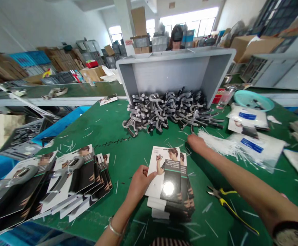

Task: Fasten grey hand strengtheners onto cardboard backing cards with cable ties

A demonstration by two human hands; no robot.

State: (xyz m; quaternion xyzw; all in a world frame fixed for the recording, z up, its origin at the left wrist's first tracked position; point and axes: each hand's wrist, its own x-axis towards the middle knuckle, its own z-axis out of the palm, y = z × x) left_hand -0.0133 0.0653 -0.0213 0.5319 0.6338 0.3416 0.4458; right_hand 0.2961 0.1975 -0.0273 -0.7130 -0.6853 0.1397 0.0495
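Several cards (161, 184), left grip (140, 181) at left edge

Daylight fills windows (197, 20) in pale walls (61, 24) beyond a long green bench (33, 91).

Printed cards (170, 172): glossy, smooth-coated paperboard. Hand grips (161, 109): chiefly matt plastic. Crate (169, 75): smooth plastic, low sheen. Cable ties (215, 143): thin, smooth plastic. Pliers (224, 202): metal head, plastic-covered handles. Bags (263, 147): glossy, creased clear plastic. Bench (105, 124): smooth, faintly shiny.
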